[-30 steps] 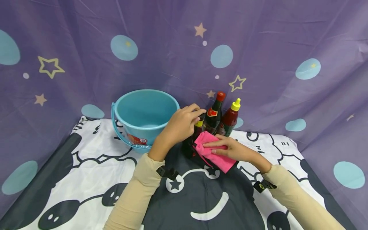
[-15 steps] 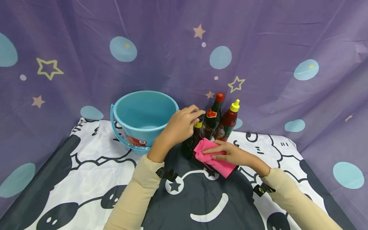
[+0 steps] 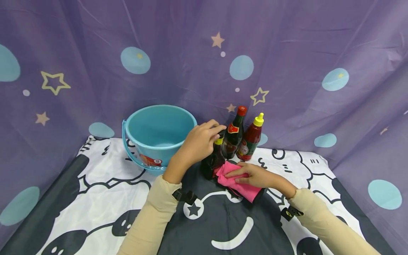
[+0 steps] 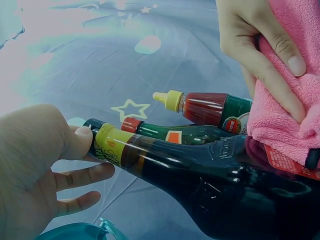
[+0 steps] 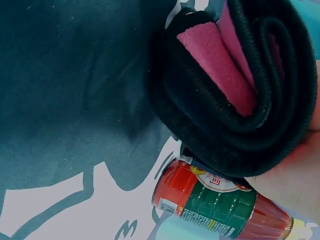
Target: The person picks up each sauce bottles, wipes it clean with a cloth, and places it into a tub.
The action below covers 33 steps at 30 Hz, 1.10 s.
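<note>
A dark sauce bottle (image 3: 211, 163) with a yellow neck label stands upright on the cloth-covered table. My left hand (image 3: 197, 143) pinches its black cap between thumb and fingers; in the left wrist view two other fingers hang free beside the bottle neck (image 4: 145, 157). My right hand (image 3: 255, 176) holds a folded pink towel (image 3: 239, 183) with black edging against the bottle's right side, low on the body. The towel covers part of a red label (image 4: 290, 160). In the right wrist view, the towel's layers (image 5: 215, 65) curl in a loop.
Behind stand a green-glass bottle (image 3: 232, 138) with a red cap and a red sauce bottle (image 3: 249, 141) with a yellow nozzle. A blue bucket (image 3: 160, 143) sits to the left. A purple curtain (image 3: 287, 88) hangs at the back.
My right hand and the pink towel have slid slightly lower along the bottle, exposing more of the bottles behind. My left hand keeps its pinch on the cap. The head view has shifted slightly.
</note>
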Motion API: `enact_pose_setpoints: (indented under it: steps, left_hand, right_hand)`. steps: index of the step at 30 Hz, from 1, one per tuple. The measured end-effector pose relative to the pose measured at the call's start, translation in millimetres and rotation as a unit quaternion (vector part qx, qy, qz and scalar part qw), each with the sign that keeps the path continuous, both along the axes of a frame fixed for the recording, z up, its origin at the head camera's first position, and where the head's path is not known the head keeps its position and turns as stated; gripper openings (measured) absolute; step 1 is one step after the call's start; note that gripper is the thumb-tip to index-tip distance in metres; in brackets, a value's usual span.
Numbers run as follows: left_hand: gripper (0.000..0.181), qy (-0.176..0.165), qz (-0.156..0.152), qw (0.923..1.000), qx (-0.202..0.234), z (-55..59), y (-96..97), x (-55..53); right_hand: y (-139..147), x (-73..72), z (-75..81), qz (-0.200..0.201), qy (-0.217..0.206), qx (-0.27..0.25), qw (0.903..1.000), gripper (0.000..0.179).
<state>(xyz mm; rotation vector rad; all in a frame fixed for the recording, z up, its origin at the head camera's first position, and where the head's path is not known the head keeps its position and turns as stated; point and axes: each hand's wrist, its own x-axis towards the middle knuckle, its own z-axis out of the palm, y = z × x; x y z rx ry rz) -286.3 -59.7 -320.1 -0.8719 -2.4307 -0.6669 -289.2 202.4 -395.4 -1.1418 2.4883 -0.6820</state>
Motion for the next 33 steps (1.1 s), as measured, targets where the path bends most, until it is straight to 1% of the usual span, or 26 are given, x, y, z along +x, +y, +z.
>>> enact_pose_setpoints:
  steps: [5,10,13,16,20,21,25,29,33]
  left_hand:
    - [0.033,0.003,0.0,1.0,0.001,0.2,0.0,0.6]
    - [0.033,0.004,0.001,1.0,-0.001,0.1,-1.0,1.7]
    - [0.033,0.009,0.001,0.9999,-0.006,-1.2,-1.2,1.8]
    - [0.033,0.013,0.001,0.9999,-0.01,-2.3,-0.6,1.6]
    - [0.033,0.005,0.002,1.0,-0.005,-3.1,0.6,2.1]
    - [0.033,0.004,0.0,1.0,-0.002,-3.3,0.8,2.2]
    - [0.032,0.007,-0.002,1.0,0.002,-4.7,0.8,2.7]
    - [0.032,0.026,-0.001,0.9997,-0.004,-5.4,0.9,2.1]
    - [0.037,0.038,0.002,0.9992,-0.007,-3.7,1.6,1.6]
  right_hand:
    - [-0.7,1.5,1.3,0.005,0.013,-0.002,0.9999,0.036]
    - [1.8,4.3,6.0,0.029,0.052,0.005,0.9982,0.038]
    - [5.7,7.4,11.8,0.039,0.078,0.009,0.9962,0.041]
    - [10.9,10.0,21.2,0.047,0.085,0.002,0.9953,0.045]
    - [16.0,12.9,43.1,0.068,0.064,-0.042,0.9947,0.043]
    - [16.6,13.6,49.1,0.071,0.065,-0.056,0.9938,0.042]
    - [16.4,14.1,69.4,0.067,0.063,-0.127,0.9876,0.039]
    - [12.6,10.0,76.9,0.048,0.081,-0.199,0.9755,0.041]
    - [5.4,6.2,76.2,0.009,0.098,-0.242,0.9654,0.042]
